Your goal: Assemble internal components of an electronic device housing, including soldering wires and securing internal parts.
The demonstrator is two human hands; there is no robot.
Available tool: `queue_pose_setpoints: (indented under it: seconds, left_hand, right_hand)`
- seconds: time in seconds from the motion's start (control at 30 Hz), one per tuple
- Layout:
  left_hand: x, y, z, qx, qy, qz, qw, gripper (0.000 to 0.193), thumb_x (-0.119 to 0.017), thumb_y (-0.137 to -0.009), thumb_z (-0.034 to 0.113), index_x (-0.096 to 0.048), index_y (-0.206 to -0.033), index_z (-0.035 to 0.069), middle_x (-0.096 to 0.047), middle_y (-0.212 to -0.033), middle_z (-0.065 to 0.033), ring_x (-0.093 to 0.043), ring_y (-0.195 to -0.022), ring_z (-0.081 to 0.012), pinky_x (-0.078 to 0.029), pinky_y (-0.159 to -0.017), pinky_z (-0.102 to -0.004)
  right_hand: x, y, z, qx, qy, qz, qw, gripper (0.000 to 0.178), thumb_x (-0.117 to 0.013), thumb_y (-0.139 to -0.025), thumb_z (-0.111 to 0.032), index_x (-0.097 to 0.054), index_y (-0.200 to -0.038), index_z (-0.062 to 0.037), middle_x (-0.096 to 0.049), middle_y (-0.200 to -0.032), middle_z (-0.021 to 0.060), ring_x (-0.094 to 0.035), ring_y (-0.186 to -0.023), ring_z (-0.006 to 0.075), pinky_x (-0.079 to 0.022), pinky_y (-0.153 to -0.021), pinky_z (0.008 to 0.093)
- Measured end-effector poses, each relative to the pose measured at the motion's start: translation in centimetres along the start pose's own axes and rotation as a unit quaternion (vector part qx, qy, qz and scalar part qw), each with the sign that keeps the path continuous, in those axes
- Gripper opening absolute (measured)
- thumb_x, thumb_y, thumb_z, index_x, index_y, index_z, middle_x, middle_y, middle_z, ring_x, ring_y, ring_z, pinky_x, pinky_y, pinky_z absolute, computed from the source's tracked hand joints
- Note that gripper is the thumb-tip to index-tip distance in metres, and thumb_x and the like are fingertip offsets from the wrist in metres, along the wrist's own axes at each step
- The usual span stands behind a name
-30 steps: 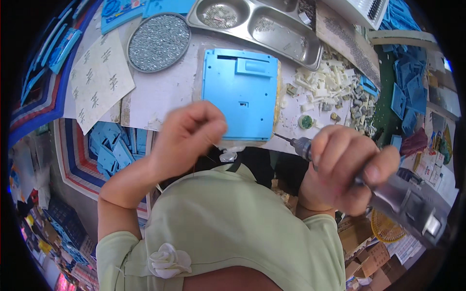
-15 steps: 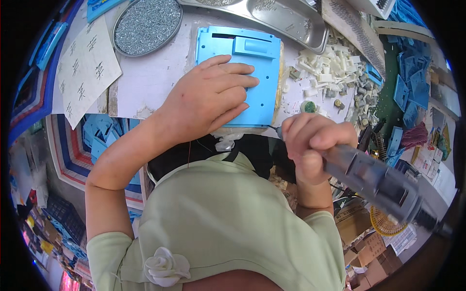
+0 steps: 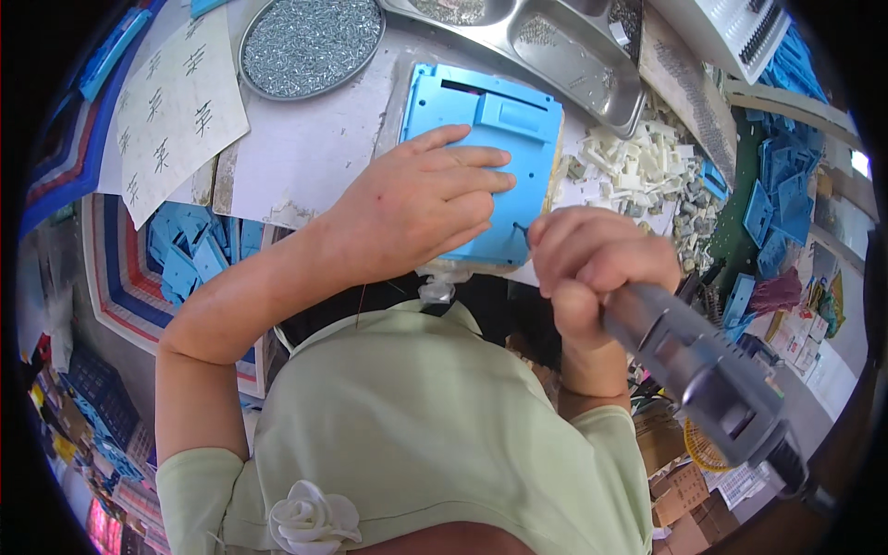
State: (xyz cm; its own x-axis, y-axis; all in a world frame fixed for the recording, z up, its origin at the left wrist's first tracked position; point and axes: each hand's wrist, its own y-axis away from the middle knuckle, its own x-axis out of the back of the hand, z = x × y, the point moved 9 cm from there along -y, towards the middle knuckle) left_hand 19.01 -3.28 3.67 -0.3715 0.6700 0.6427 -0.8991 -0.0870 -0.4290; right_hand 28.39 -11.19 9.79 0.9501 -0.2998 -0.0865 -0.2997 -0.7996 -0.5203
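A flat light-blue plastic panel (image 3: 518, 153) with small round holes and a raised rectangular part lies on a padded, plastic-wrapped support at the table's near edge. My left hand (image 3: 430, 199) rests flat on the panel, fingers stretched out and slightly apart. My right hand (image 3: 601, 264) is wrapped round the front of a grey electric screwdriver (image 3: 694, 365). Its body slants back to the lower right, with a cord at the rear end. The thin bit meets the panel near a hole close to the lower right corner; whether a screw sits under it is too small to tell.
A round dish of small screws (image 3: 310, 46) stands beyond my left hand. At the back is a metal compartment tray (image 3: 578, 69). White plastic pieces (image 3: 643, 162) lie heaped right of the panel. A bin with blue parts (image 3: 190, 250) stands left, below a paper sheet (image 3: 180, 116).
The screwdriver bit has moved from the panel's lower right corner to a hole a little further in. My left hand stays on the panel. The whole view has shifted slightly.
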Motion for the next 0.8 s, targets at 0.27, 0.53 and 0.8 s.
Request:
queue_pose_setpoints:
  seconds: [0.27, 0.53, 0.8]
  left_hand:
    - [-0.3, 0.6, 0.1, 0.021, 0.007, -0.005, 1.000, 0.018, -0.077, -0.082, 0.009, -0.064, -0.094, 0.006, -0.068, -0.126, -0.0058, -0.060, -0.127, -0.0259, -0.043, -0.111, -0.0527]
    - [-0.6, 0.3, -0.5, 0.026, 0.012, -0.010, 1.000, 0.015, -0.075, -0.084, 0.011, -0.061, -0.088, 0.008, -0.068, -0.125, -0.0063, -0.060, -0.128, -0.0258, -0.042, -0.111, -0.0514]
    - [-0.4, 0.4, -0.3, 0.035, 0.011, -0.019, 0.999, 0.016, -0.075, -0.083, 0.011, -0.060, -0.086, 0.009, -0.068, -0.127, -0.0062, -0.059, -0.129, -0.0249, -0.042, -0.112, -0.0507]
  right_hand:
    - [1.6, -2.1, -0.1, 0.002, -0.050, 0.025, 0.998, 0.026, -0.079, -0.086, -0.002, -0.053, -0.086, -0.0043, -0.059, -0.065, 0.0082, -0.059, -0.056, 0.0244, -0.052, -0.058, 0.0376]
    - [1.5, -2.7, 2.2, -0.042, 0.011, -0.013, 0.999, 0.027, -0.079, -0.086, 0.000, -0.052, -0.087, -0.0061, -0.059, -0.065, 0.0082, -0.059, -0.058, 0.0229, -0.050, -0.058, 0.0351]
    - [5.1, -7.3, 2.4, 0.006, -0.019, 0.053, 0.998, 0.024, -0.069, -0.095, -0.006, -0.045, -0.100, -0.0097, -0.052, -0.065, 0.0046, -0.048, -0.054, 0.0171, -0.047, -0.056, 0.0361]
